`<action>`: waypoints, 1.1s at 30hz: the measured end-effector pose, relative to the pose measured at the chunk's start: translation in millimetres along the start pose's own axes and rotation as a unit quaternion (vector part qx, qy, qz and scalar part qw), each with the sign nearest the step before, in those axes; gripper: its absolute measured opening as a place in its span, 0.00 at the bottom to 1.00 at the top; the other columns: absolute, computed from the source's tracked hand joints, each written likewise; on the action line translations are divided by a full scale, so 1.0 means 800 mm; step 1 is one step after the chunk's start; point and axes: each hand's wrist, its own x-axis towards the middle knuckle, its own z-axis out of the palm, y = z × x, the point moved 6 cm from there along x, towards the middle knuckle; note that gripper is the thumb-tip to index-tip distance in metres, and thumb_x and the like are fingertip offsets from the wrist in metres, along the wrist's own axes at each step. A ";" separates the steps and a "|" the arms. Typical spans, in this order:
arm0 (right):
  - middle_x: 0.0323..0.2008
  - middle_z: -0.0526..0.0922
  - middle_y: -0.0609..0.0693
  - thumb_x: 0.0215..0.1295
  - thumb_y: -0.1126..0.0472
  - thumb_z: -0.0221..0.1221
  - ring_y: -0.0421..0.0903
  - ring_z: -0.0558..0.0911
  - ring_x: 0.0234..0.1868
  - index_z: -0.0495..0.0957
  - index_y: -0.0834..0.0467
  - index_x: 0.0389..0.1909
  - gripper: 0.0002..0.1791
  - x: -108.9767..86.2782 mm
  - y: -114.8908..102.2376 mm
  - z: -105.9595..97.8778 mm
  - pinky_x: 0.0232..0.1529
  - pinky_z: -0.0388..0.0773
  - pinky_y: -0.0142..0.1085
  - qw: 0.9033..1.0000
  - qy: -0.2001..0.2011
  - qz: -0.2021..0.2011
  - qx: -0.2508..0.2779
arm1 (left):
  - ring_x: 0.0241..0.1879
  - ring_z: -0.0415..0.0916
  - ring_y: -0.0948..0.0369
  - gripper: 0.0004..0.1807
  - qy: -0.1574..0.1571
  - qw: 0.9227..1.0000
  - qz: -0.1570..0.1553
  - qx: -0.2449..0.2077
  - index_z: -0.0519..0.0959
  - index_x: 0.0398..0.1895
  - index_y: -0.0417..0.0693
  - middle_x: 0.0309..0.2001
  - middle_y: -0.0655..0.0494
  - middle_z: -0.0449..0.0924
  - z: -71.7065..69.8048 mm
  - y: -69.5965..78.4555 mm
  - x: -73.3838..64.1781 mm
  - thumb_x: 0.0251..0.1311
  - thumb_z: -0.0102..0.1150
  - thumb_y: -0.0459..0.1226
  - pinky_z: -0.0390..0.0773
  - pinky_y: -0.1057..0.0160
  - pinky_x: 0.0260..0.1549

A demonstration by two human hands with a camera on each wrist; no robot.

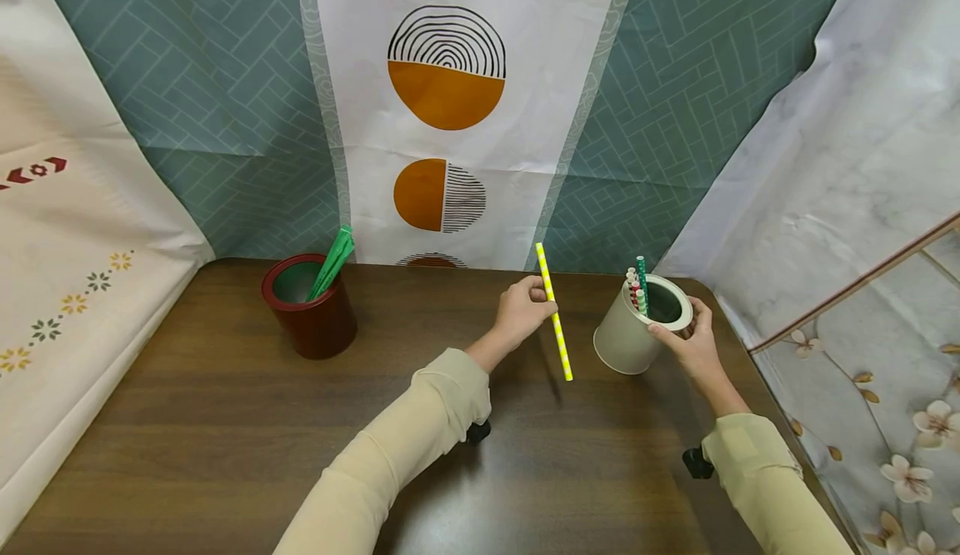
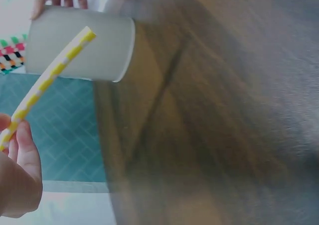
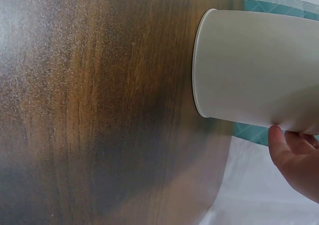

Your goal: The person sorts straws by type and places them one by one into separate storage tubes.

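My left hand (image 1: 519, 315) pinches a yellow paper straw (image 1: 561, 345) with white markings between thumb and fingers. The straw stands tilted above the table, left of a cream canister (image 1: 624, 342). In the left wrist view the straw (image 2: 56, 69) overlaps the canister's side. My right hand (image 1: 699, 353) grips the canister at its right, thumb at the rim and fingers round the outer wall. Several patterned paper straws (image 1: 641, 278), green, red and white among them, lean inside the canister's left side. In the right wrist view the canister's base (image 3: 199, 65) meets the table.
A dark red canister (image 1: 315, 330) stands at the back left of the brown wooden table (image 1: 225, 438). Folded green material (image 1: 334, 260) sticks out of it. A patterned cloth (image 1: 247, 105) hangs behind the table, with more cloth at both sides.
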 end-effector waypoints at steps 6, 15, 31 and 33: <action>0.56 0.56 0.55 0.54 0.69 0.57 0.32 0.65 0.49 0.41 0.59 0.62 0.41 0.001 0.003 0.000 0.42 0.64 0.13 1.000 0.002 0.006 0.001 | 0.25 0.76 0.62 0.10 0.004 1.000 0.008 -0.020 0.77 0.36 0.43 0.30 0.53 0.80 -0.003 0.028 0.005 0.47 0.58 0.32 0.73 0.72 0.22; 0.56 0.55 0.57 0.55 0.68 0.58 0.34 0.65 0.51 0.40 0.60 0.62 0.41 0.000 0.001 0.000 0.43 0.63 0.13 1.000 -0.002 0.002 0.003 | 0.30 0.80 0.52 0.08 0.010 0.993 0.001 -0.114 0.76 0.34 0.38 0.29 0.49 0.80 0.004 0.064 0.008 0.51 0.53 0.32 0.75 0.72 0.21; 0.56 0.55 0.58 0.55 0.69 0.57 0.33 0.65 0.49 0.39 0.61 0.62 0.41 -0.001 -0.001 0.000 0.42 0.64 0.13 1.000 -0.007 -0.008 0.007 | 0.27 0.80 0.55 0.08 0.058 0.987 0.018 -0.146 0.74 0.34 0.40 0.29 0.50 0.79 0.017 0.112 0.006 0.53 0.57 0.35 0.74 0.73 0.21; 0.57 0.54 0.60 0.55 0.68 0.57 0.34 0.65 0.51 0.39 0.61 0.62 0.41 -0.001 -0.001 0.001 0.42 0.64 0.13 1.000 -0.008 -0.006 0.007 | 0.26 0.79 0.56 0.08 0.060 0.990 0.021 -0.129 0.74 0.35 0.41 0.29 0.51 0.79 0.019 0.115 0.005 0.53 0.57 0.35 0.73 0.73 0.20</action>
